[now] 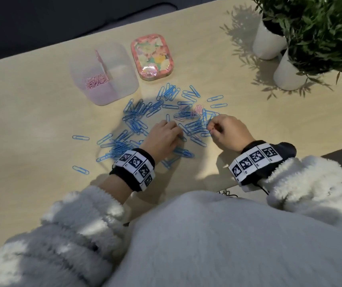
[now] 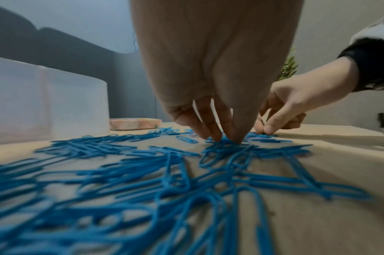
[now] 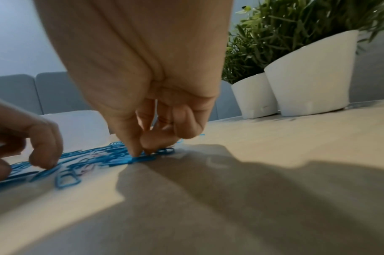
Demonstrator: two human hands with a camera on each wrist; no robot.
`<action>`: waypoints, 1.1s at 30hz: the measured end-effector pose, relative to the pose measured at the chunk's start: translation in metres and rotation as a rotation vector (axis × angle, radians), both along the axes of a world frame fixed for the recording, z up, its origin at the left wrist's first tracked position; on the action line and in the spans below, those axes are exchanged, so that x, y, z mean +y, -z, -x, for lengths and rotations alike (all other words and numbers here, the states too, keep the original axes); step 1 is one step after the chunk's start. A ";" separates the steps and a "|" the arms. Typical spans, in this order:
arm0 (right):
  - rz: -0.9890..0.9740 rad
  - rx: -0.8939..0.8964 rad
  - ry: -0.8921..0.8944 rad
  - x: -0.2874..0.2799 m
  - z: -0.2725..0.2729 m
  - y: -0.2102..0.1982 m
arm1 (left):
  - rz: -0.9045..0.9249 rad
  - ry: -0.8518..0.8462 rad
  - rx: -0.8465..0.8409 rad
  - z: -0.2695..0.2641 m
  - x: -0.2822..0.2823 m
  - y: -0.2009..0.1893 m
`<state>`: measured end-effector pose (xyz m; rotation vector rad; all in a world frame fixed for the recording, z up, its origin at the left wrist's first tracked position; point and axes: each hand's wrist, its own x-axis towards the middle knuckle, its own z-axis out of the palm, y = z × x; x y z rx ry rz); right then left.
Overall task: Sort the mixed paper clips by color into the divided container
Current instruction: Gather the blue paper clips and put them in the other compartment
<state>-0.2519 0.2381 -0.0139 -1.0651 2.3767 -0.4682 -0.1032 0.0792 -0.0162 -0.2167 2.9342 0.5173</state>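
Several blue paper clips (image 1: 139, 119) lie scattered over the wooden table (image 1: 31, 112), with a few pink clips (image 1: 197, 109) mixed in at the right. The clear divided container (image 1: 122, 79) stands behind the pile, and pink clips (image 1: 96, 80) fill its left compartment. My left hand (image 1: 176, 129) reaches down with its fingertips (image 2: 217, 138) touching blue clips (image 2: 226, 146) in the pile's middle. My right hand (image 1: 210, 129) pinches thumb and forefinger together (image 3: 141, 152) on a paper clip at the pile's right edge. The fingers hide that clip's colour.
A floral tin (image 1: 152, 56) lies to the right of the container. Two white pots (image 1: 267, 42) with green plants stand at the far right. Single blue clips (image 1: 80, 137) lie off to the left. The table's near right edge (image 1: 331, 150) is close to my right wrist.
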 end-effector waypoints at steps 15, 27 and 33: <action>-0.034 0.012 -0.045 -0.022 -0.023 0.001 | -0.049 -0.185 -0.019 -0.021 -0.009 0.003; -0.068 -0.016 0.012 -0.020 -0.018 0.004 | -0.025 -0.002 0.061 -0.012 0.015 -0.003; -0.033 -0.003 0.022 -0.016 -0.017 0.003 | 0.033 0.042 -0.114 0.004 0.028 -0.001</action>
